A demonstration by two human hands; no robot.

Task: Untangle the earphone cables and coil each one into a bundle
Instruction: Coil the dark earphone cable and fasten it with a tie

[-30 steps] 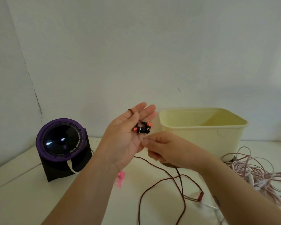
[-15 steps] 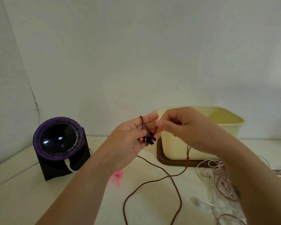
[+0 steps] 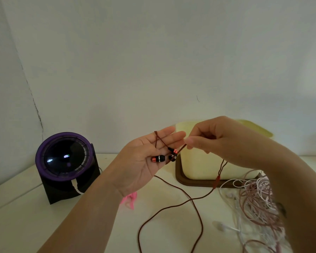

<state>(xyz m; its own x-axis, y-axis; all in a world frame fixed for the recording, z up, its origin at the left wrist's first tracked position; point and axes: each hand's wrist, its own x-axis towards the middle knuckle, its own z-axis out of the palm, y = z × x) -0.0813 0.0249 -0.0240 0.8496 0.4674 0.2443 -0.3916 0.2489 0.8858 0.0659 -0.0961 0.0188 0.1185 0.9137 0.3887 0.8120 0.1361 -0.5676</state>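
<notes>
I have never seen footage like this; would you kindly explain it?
No machine here: these are a person's two bare hands, filmed by a head-worn camera looking down. The left hand lies open, palm up, a dark red earphone cable looped over its fingers, the earbuds resting on the hand. The right hand pinches that cable. On the white table: a purple-rimmed round device, a cream tub on a brown tray, and a tangle of pink and white cables.
</notes>
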